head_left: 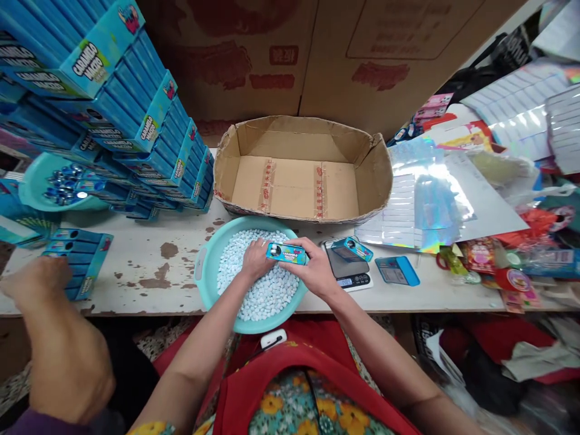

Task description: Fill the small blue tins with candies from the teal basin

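My right hand (315, 269) grips a small blue candy box (285, 253) and holds it level over a teal basin (206, 260) filled with white candies (267, 290). Down in those candies rests my left hand (256, 258), fingers curled against the box's left end; whether it holds any candies is hidden. Right of the basin stands a small digital scale (348, 272) with another blue box (352, 248) lying on its plate.
An open cardboard box (301, 166) sits behind the basin. Stacked blue cartons (136, 121) fill the left, with another person's arm (58, 338) reaching to blue boxes (81, 257). A blue lid (397, 270), holographic sheets (421, 205) and clutter lie right.
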A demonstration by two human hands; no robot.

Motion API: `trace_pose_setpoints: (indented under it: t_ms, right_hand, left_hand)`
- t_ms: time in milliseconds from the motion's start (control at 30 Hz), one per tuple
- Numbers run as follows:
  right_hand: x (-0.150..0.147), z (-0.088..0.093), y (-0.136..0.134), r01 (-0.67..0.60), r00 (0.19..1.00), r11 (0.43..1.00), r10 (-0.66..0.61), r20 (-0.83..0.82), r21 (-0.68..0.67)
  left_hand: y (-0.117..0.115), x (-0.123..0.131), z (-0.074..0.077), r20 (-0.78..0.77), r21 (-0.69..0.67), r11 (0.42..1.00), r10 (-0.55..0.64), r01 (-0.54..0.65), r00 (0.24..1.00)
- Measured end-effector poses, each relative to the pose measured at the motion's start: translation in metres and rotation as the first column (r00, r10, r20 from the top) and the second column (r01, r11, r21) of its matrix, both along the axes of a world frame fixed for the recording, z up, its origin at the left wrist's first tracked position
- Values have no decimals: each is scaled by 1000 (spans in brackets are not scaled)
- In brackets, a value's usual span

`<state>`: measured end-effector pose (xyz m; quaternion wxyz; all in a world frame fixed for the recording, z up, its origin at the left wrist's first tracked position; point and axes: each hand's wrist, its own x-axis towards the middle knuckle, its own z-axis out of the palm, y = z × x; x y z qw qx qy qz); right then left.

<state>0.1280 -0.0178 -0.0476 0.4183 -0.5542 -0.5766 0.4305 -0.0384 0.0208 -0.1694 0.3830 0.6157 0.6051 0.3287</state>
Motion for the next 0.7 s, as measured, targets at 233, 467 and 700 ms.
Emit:
trace_pose_setpoints:
  t_ms: [233,467,700]
  right_hand:
    - [-6,-18,2,-14,997,1000,14,81,-6]
    - [-31,-26,0,-163,958,986,151,242,29]
    - [-49,-18,4,-205,916,978,174,360,49]
  left_hand:
    - [-16,-33,13,-4,-122,963,241,-240,971]
    - [-22,-14,95,704,-265,888,445,-377,554]
    - [-14,-5,116,787,-153,855,409,-495,463]
